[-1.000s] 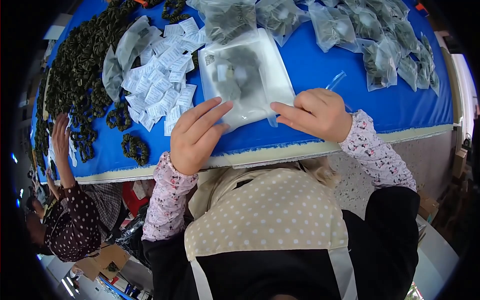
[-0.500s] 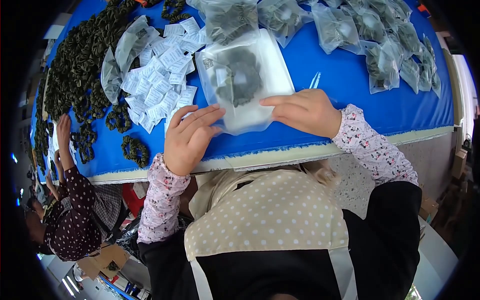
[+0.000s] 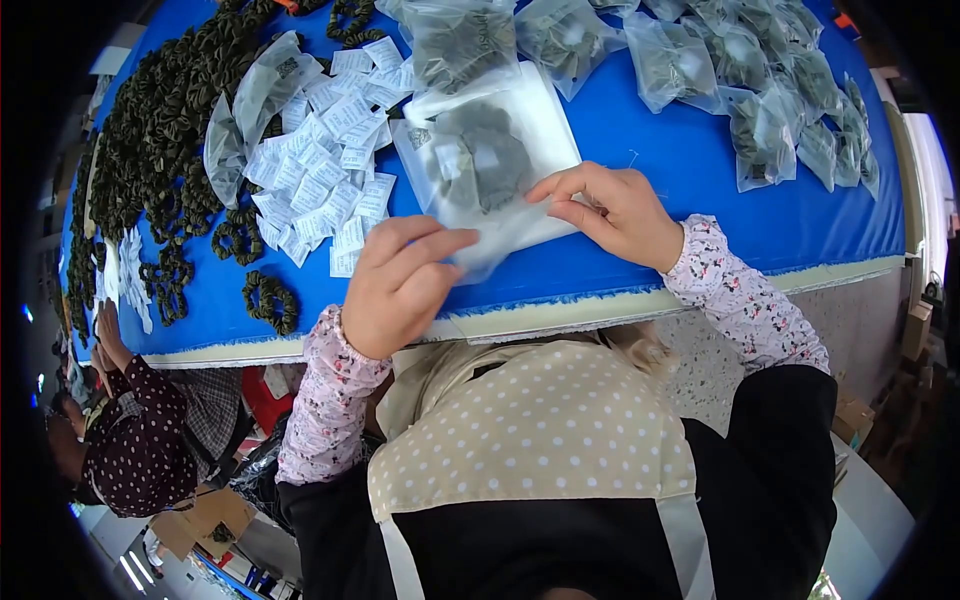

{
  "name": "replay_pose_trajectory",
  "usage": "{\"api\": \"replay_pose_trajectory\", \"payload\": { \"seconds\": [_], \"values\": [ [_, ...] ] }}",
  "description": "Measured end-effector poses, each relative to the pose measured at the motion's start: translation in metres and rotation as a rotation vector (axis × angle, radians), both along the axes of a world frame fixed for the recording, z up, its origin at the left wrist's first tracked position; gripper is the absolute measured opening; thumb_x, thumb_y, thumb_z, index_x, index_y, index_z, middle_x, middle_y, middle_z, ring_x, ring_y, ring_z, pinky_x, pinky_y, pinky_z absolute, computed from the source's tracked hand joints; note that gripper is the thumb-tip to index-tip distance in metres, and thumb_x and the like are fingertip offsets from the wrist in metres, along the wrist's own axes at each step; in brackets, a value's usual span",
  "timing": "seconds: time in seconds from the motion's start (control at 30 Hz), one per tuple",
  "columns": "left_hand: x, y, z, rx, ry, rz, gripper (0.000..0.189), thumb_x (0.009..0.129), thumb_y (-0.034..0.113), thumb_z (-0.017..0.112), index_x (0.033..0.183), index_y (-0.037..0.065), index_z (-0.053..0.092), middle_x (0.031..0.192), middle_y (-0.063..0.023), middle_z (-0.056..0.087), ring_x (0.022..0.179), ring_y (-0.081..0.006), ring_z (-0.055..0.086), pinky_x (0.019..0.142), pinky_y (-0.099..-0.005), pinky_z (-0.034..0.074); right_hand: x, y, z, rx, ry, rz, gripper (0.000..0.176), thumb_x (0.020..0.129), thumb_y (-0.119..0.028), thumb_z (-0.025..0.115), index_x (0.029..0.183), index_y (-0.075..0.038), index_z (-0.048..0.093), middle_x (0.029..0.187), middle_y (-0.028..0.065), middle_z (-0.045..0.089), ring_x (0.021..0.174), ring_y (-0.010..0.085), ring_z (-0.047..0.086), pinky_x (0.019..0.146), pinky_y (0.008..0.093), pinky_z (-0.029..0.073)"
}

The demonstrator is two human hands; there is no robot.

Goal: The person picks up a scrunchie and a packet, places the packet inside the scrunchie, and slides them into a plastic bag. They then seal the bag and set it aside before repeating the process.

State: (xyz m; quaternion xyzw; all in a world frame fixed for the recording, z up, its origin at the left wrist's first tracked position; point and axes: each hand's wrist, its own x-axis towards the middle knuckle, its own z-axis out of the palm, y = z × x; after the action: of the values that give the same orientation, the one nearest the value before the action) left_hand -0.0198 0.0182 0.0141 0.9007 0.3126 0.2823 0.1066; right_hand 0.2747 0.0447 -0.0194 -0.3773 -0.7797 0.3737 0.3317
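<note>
A clear frosted bag [image 3: 485, 165] with a dark scrunchie and a small white packet inside lies on a white tray [image 3: 553, 125] near the table's front edge. My left hand [image 3: 405, 280] is at the bag's lower left corner, its fingers closed in a pinch on the plastic. At the lower right edge of the bag, my right hand [image 3: 610, 215] pinches the plastic between thumb and forefinger. White printed packets [image 3: 325, 170] lie in a heap left of the bag.
Dark green scrunchies [image 3: 170, 120] are piled at the left of the blue table [image 3: 640, 240]. Filled bags [image 3: 765, 130] cover the back right; another bag [image 3: 460, 45] lies behind the tray. A co-worker [image 3: 140, 430] in dotted sleeves is at the far left.
My left hand has shifted slightly right and down, and my right hand's fingers have bent into a pinch. The bag's lower edge is bunched. The co-worker's hands have moved lower.
</note>
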Motion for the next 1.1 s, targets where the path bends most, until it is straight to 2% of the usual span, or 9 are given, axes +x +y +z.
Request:
{"api": "replay_pose_trajectory", "payload": {
  "seconds": [0.13,0.5,0.63,0.83,0.97,1.1],
  "values": [
    [0.004,0.004,0.001,-0.241,0.019,-0.118,0.015,0.087,0.009,0.069,0.091,0.009,0.054,0.123,-0.0062,0.069,0.115,-0.0312,0.057,0.094,-0.0417,0.045,-0.002,-0.001,-0.001,0.079,0.045,0.032,0.01,0.094,-0.008,0.068,0.093,-0.011,0.059,0.111,0.002,0.077,0.048,0.0074,0.043,0.048,0.02,0.037],
    [0.012,0.006,0.01,-0.198,0.133,-0.08,0.016,0.087,0.013,0.067,0.094,0.011,0.052,0.143,-0.0077,0.055,0.123,-0.0301,0.052,0.103,-0.042,0.041,-0.001,-0.003,0.004,0.183,-0.001,0.074,0.012,0.091,-0.007,0.069,0.092,-0.012,0.058,0.118,0.0016,0.075,0.052,0.0089,0.048,0.053,0.0219,0.04],
    [0.014,0.002,0.015,0.038,0.335,-0.116,0.015,0.09,0.015,0.063,0.095,0.013,0.05,0.146,-0.0063,0.053,0.127,-0.0281,0.049,0.104,-0.0416,0.04,-0.002,-0.003,0.001,0.199,0.01,0.064,0.012,0.09,-0.005,0.068,0.091,-0.012,0.059,0.121,0.0004,0.074,0.054,0.0096,0.049,0.053,0.0222,0.041],
    [0.016,-0.003,0.008,0.087,0.424,-0.045,0.016,0.09,0.016,0.061,0.093,0.014,0.045,0.149,-0.0044,0.051,0.13,-0.0258,0.046,0.102,-0.0386,0.041,0.001,-0.005,0.002,0.162,0.04,0.051,0.013,0.089,-0.004,0.069,0.09,-0.012,0.059,0.121,-0.0001,0.074,0.053,0.0103,0.05,0.053,0.0226,0.041],
    [0.018,-0.002,0.009,0.259,0.466,-0.02,0.021,0.088,0.018,0.062,0.091,0.015,0.041,0.154,-0.0036,0.048,0.131,-0.0235,0.044,0.101,-0.0367,0.04,0.001,-0.005,0.002,0.196,0.05,0.036,0.014,0.088,-0.003,0.069,0.089,-0.012,0.059,0.123,-0.0001,0.074,0.053,0.0106,0.05,0.053,0.0228,0.042],
    [0.02,-0.004,0.007,0.298,0.54,0.007,0.022,0.089,0.017,0.061,0.089,0.015,0.04,0.156,-0.0055,0.046,0.131,-0.0225,0.044,0.099,-0.036,0.041,0.001,-0.005,0.004,0.201,0.044,0.036,0.014,0.088,-0.003,0.069,0.089,-0.012,0.059,0.124,0.0001,0.073,0.053,0.0108,0.05,0.053,0.0229,0.042]
  ]
}}
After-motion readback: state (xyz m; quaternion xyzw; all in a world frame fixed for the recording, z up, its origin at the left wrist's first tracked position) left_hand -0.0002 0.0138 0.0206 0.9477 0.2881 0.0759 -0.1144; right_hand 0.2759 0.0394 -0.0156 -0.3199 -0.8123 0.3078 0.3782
